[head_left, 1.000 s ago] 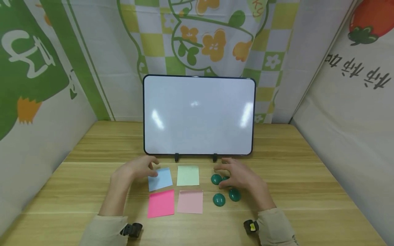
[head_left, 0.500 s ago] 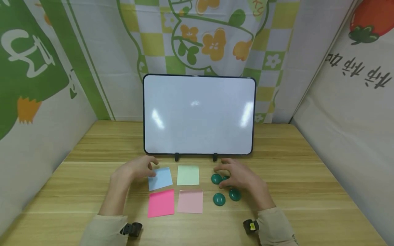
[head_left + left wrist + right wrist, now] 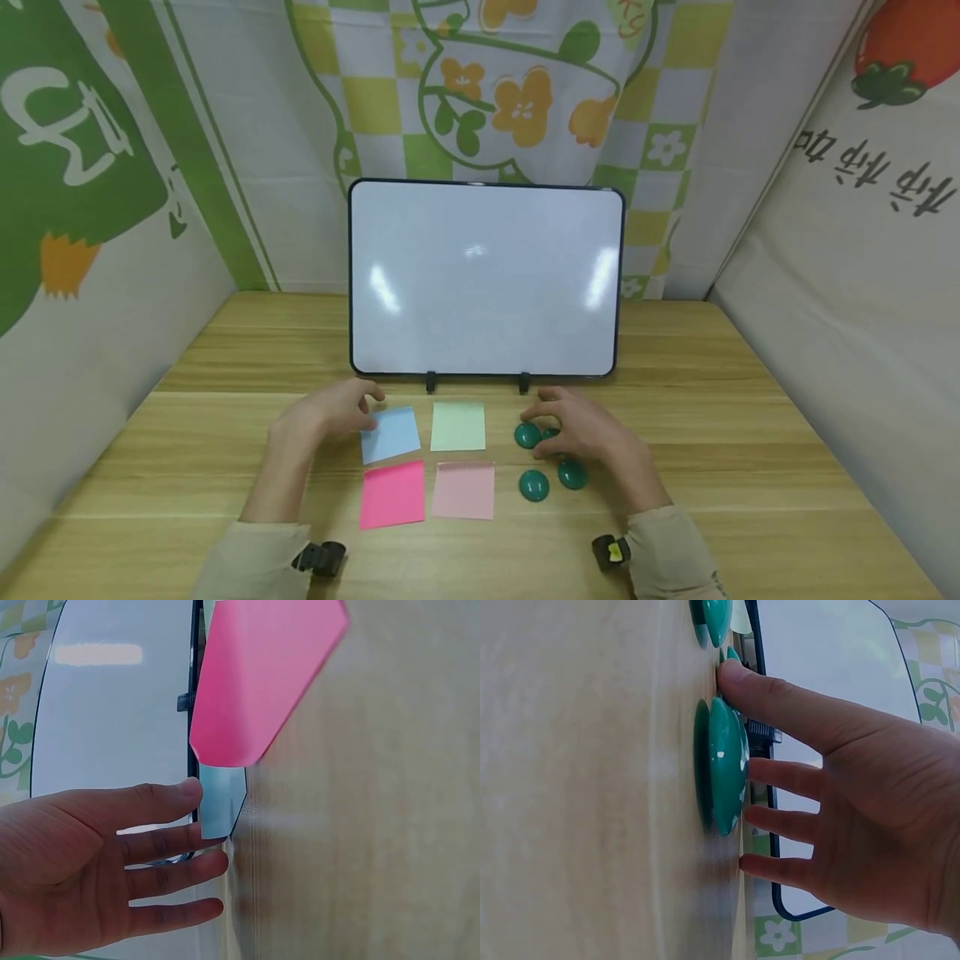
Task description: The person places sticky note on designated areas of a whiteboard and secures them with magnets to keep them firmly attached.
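My left hand (image 3: 330, 410) is at the left edge of a blue sticky note (image 3: 397, 435), its thumb and fingers extended and apart in the left wrist view. A pale green note (image 3: 458, 427), a hot pink note (image 3: 392, 497) and a light pink note (image 3: 463, 492) lie beside it. Over several dark green domed discs on the right hovers my right hand (image 3: 588, 429), fingers spread and relaxed. One disc (image 3: 527, 435) sits by its fingertips, another (image 3: 551, 433) is partly hidden under it. Two more, a left disc (image 3: 534, 485) and a right disc (image 3: 572, 474), lie nearer me.
A black-framed whiteboard (image 3: 483, 279) stands upright behind the notes on small black feet (image 3: 431, 382). The wooden table (image 3: 750, 450) extends to both sides. Printed cloth hangs (image 3: 525, 108) behind the board and along the left and right sides.
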A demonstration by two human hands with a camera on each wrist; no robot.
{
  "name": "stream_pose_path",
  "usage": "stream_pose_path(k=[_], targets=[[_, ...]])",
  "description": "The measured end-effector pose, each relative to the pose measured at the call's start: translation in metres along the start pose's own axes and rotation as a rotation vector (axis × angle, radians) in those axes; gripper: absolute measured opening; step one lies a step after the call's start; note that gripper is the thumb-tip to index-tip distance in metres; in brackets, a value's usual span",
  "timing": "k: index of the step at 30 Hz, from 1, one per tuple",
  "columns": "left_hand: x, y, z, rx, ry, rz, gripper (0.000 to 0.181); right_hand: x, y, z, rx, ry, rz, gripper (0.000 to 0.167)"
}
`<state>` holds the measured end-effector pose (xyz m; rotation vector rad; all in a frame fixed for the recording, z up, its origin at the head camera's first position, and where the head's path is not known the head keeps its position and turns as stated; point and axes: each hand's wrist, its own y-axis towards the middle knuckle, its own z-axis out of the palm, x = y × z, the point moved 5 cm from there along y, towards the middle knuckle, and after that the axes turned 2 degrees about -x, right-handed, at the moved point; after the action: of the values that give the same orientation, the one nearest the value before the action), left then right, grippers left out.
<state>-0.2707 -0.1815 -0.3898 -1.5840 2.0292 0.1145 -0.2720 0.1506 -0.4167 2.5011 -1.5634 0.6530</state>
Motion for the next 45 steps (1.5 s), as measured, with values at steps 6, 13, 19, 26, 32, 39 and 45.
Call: stream_pose_path(k=[6, 13, 19, 26, 32, 39, 45], targets=[[0.0009, 0.0015, 0.0007, -0.012, 0.005, 0.008, 0.048, 0.0017, 0.0001, 0.0004, -0.004, -0.001, 0.007, 0.043], [0.0028, 0.0021, 0.0009, -0.016, -0.002, -0.005, 0.052, 0.0024, 0.0021, 0.0013, -0.012, 0.008, 0.018, 0.035], [0.0029, 0.0024, 0.0014, -0.022, -0.014, -0.006, 0.051, 0.0034, 0.0021, 0.0000, -0.024, 0.008, -0.002, 0.033], [0.0039, 0.0032, 0.0010, -0.029, -0.019, -0.008, 0.050, 0.0055, 0.0019, -0.0010, -0.037, 0.005, -0.029, 0.031], [0.0045, 0.0038, 0.0016, -0.022, -0.004, -0.006, 0.049, 0.0048, 0.0023, -0.0005, -0.041, 0.006, -0.039, 0.033], [0.0048, 0.0041, 0.0005, -0.020, -0.004, 0.001, 0.049, 0.0027, 0.0030, 0.0001, -0.044, 0.015, -0.045, 0.034], [0.0061, 0.0048, 0.0010, -0.019, -0.005, 0.009, 0.049, 0.0030, 0.0034, 0.0001, -0.045, 0.021, -0.044, 0.034]])
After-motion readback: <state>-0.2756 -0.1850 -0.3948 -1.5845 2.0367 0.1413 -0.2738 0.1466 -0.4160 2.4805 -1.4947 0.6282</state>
